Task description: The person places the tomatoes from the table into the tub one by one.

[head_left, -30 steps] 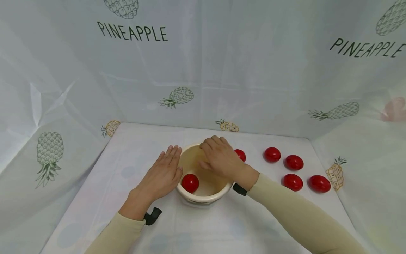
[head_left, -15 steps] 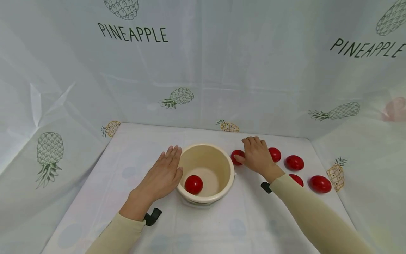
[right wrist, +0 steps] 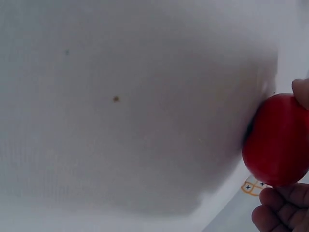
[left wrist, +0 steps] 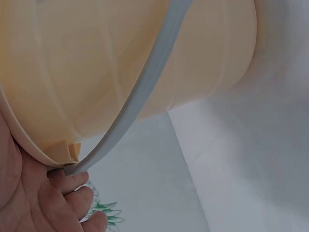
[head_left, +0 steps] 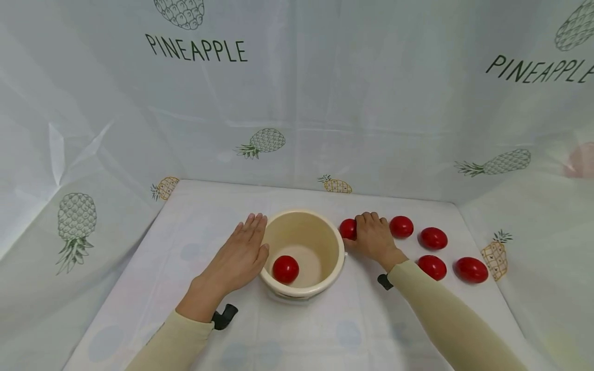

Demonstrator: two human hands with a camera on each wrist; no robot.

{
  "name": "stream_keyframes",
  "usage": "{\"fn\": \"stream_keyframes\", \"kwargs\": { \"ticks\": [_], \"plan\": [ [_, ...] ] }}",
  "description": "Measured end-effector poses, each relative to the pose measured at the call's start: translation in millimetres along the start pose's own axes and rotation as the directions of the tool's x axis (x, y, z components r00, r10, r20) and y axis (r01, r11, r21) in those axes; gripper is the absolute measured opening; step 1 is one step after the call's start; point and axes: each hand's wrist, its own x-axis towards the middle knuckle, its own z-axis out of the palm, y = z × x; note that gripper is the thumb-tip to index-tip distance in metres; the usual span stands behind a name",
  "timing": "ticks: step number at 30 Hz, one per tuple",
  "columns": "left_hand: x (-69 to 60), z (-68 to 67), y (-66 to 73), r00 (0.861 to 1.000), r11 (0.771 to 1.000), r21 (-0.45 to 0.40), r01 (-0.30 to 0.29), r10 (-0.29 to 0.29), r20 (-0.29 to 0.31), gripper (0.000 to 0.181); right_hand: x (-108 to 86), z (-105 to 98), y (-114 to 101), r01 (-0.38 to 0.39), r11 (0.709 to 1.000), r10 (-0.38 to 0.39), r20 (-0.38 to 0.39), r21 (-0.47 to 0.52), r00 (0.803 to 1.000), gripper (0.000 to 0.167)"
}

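Observation:
A cream bucket (head_left: 303, 292) with a grey handle (left wrist: 140, 94) stands upright on the table. My left hand (head_left: 236, 252) lies along its left rim, fingers extended side by side. In the left wrist view, the fingertips (left wrist: 77, 198) are by the handle's joint under the rim. One red tomato-like fruit (head_left: 285, 269) lies inside the bucket. To the right of the bucket, my right hand (head_left: 371, 237) holds another red tomato-like fruit (head_left: 348, 229). The right wrist view shows the thumb on one side of this fruit (right wrist: 277, 140) and the fingers on the other.
Several more red fruits, among them the nearest fruit (head_left: 401, 226) and the rightmost fruit (head_left: 471, 270), lie on the table (head_left: 297, 340) right of my right hand. A pineapple-printed sheet (head_left: 371, 103) hangs behind and along both sides.
My right hand has come out of the bucket and moved right to the fruit beside it, which it now grips. The fruit in the bucket has rolled slightly right. My left hand has stayed put.

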Motion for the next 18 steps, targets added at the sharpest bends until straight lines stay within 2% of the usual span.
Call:
{"fn": "stream_keyframes", "kwargs": {
  "ticks": [10,18],
  "plan": [
    [-0.6,-0.5,0.8,1.000,1.000,0.000,-0.002,0.002,0.000,0.066,-1.0,-15,3,0.035,0.999,-0.038,-0.084,-0.034,0.996,0.074],
    [0.4,-3.7,1.5,1.000,0.997,0.075,-0.018,0.018,0.003,0.068,-4.0,-25,2,0.063,0.995,-0.072,-0.113,-0.083,0.991,0.071]
  ]
}}
